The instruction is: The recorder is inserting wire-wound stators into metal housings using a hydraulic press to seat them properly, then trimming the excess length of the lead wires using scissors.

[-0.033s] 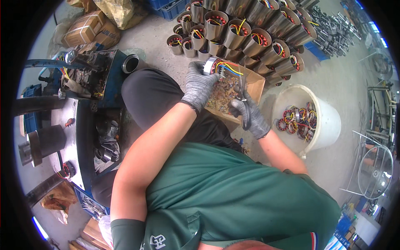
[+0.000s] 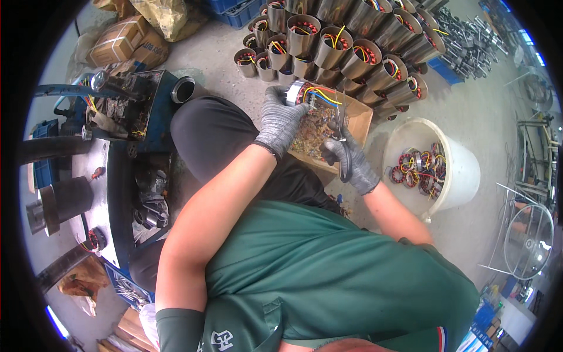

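My left hand (image 2: 277,123), in a grey knit glove, grips a motor stator (image 2: 295,93) with a silvery ring. Yellow, blue and red lead wires (image 2: 324,96) run from it to the right. In my gloved right hand (image 2: 362,171) is a pair of scissors (image 2: 346,159) with dark handles, its blades pointing up by the wire ends. Whether the blades touch the wires I cannot tell. Beneath both hands stands a cardboard box (image 2: 362,125) with many small wire scraps (image 2: 314,134) inside.
To the right, a white bucket (image 2: 463,176) holds several wired stators (image 2: 419,170). Stacked metal cylinders (image 2: 334,50) with wired stators inside fill the far side. A machine bench (image 2: 111,199) stands at my left, and a metal tube (image 2: 184,89) lies near my knee.
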The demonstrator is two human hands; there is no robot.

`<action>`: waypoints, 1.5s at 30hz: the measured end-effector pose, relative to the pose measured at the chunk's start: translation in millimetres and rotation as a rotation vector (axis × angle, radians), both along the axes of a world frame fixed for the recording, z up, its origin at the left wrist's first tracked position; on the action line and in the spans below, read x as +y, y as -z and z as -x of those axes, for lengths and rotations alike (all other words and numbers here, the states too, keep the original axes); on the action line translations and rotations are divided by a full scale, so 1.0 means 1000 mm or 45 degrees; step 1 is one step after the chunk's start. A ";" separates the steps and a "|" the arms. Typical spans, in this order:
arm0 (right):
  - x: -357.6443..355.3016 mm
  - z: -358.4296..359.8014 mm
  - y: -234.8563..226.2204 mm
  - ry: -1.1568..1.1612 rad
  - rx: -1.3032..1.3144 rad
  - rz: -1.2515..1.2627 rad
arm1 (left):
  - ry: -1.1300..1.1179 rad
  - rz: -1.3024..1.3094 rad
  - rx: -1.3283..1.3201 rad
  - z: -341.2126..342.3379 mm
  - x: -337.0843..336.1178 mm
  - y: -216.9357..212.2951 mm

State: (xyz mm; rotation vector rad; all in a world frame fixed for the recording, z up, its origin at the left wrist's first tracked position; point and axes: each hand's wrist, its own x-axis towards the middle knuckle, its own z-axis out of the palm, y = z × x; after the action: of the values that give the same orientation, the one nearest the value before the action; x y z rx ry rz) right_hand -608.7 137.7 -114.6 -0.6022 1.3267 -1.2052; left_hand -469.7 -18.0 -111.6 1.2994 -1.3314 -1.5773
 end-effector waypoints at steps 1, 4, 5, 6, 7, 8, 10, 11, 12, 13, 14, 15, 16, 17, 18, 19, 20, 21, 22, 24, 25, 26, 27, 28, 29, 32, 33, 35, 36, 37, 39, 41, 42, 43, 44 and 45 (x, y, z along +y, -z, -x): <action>-0.003 -0.002 -0.004 0.052 -0.064 -0.050 | 0.003 0.017 -0.013 0.001 0.001 0.000; -0.011 0.001 0.005 0.126 -0.109 -0.084 | 0.031 0.063 -0.025 0.004 0.003 0.001; -0.013 0.003 0.009 0.139 -0.089 -0.067 | 0.049 0.093 -0.023 0.005 0.004 0.002; -0.014 0.006 0.010 0.142 -0.092 -0.068 | 0.052 0.092 -0.026 0.005 0.004 0.002; -0.014 0.009 0.011 0.079 -0.095 -0.066 | 0.074 0.105 -0.028 0.003 0.004 0.003; -0.013 0.011 0.012 0.017 -0.098 -0.065 | 0.095 0.118 -0.030 0.002 0.005 0.003; -0.009 0.011 0.024 0.052 -0.140 -0.115 | 0.099 0.122 -0.045 0.005 0.006 -0.001; -0.007 0.010 0.029 0.083 -0.181 -0.164 | 0.097 0.126 -0.059 0.006 0.006 -0.003; -0.006 0.006 0.026 0.084 -0.184 -0.166 | 0.098 0.124 -0.062 0.005 0.007 -0.005; -0.004 0.002 0.021 0.137 -0.299 -0.214 | 0.093 0.115 -0.086 0.005 0.007 -0.008; -0.003 -0.001 0.019 0.192 -0.413 -0.261 | 0.088 0.105 -0.110 0.005 0.007 -0.010; -0.001 0.001 0.021 0.196 -0.415 -0.262 | 0.092 0.104 -0.112 0.005 0.007 -0.011; 0.001 0.005 0.025 0.195 -0.521 -0.291 | 0.086 0.097 -0.132 0.006 0.007 -0.012; 0.004 0.008 0.029 0.193 -0.626 -0.318 | 0.080 0.090 -0.152 0.006 0.007 -0.013; 0.005 0.008 0.033 0.198 -0.629 -0.317 | 0.086 0.091 -0.154 0.007 0.007 -0.010; 0.006 0.008 0.037 0.232 -0.499 -0.307 | 0.070 0.104 -0.139 0.007 0.006 -0.008; 0.007 0.009 0.040 0.266 -0.368 -0.296 | 0.055 0.117 -0.123 0.007 0.006 -0.005; 0.009 0.009 0.039 0.269 -0.371 -0.296 | 0.059 0.117 -0.125 0.007 0.006 -0.005; 0.011 0.010 0.037 0.316 -0.374 -0.184 | 0.050 0.125 -0.124 0.008 0.006 -0.004; 0.015 0.014 0.029 0.365 -0.378 -0.070 | 0.044 0.135 -0.124 0.008 0.006 -0.006; 0.017 0.017 0.023 0.271 -0.357 -0.038 | 0.058 0.139 -0.147 0.007 0.006 -0.007; 0.018 0.021 0.017 0.176 -0.335 -0.006 | 0.072 0.144 -0.171 0.007 0.006 -0.008; 0.019 0.023 0.009 0.178 -0.336 -0.006 | 0.074 0.144 -0.172 0.007 0.006 -0.007; 0.019 0.026 0.001 0.055 -0.369 -0.070 | 0.075 0.140 -0.168 0.007 0.006 -0.005; 0.018 0.027 -0.005 -0.068 -0.403 -0.134 | 0.076 0.137 -0.164 0.007 0.005 -0.003; 0.018 0.033 -0.010 -0.185 -0.435 -0.217 | 0.091 0.115 -0.116 0.010 0.007 -0.011; 0.018 0.033 -0.010 -0.184 -0.435 -0.216 | 0.092 0.116 -0.116 0.010 0.007 -0.008; 0.017 0.032 -0.011 -0.171 -0.466 -0.252 | 0.110 0.188 -0.057 0.009 0.006 -0.002; 0.016 0.032 -0.011 -0.170 -0.467 -0.252 | 0.111 0.188 -0.057 0.009 0.006 -0.001; 0.016 0.033 -0.010 -0.168 -0.483 -0.220 | 0.131 0.183 -0.051 0.009 0.007 -0.001; 0.013 0.033 -0.010 -0.164 -0.499 -0.189 | 0.153 0.178 -0.044 0.009 0.008 -0.001; 0.009 0.035 -0.009 -0.111 -0.599 -0.142 | 0.170 0.151 -0.035 0.009 0.011 -0.004; 0.006 0.036 -0.008 -0.111 -0.599 -0.142 | 0.171 0.151 -0.035 0.008 0.010 -0.003; 0.004 0.037 -0.007 -0.084 -0.598 -0.185 | 0.199 0.153 -0.061 0.006 0.010 -0.002; 0.003 0.037 -0.006 -0.058 -0.598 -0.228 | 0.226 0.155 -0.087 0.005 0.010 0.000; 0.001 0.038 -0.002 -0.058 -0.599 -0.228 | 0.226 0.155 -0.088 0.005 0.010 0.000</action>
State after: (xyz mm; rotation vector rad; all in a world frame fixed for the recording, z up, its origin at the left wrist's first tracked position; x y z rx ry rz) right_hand -646.7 138.4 -112.2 -0.1997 0.9994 -1.0924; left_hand -475.2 -7.9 -111.3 1.1985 -1.5978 -1.5535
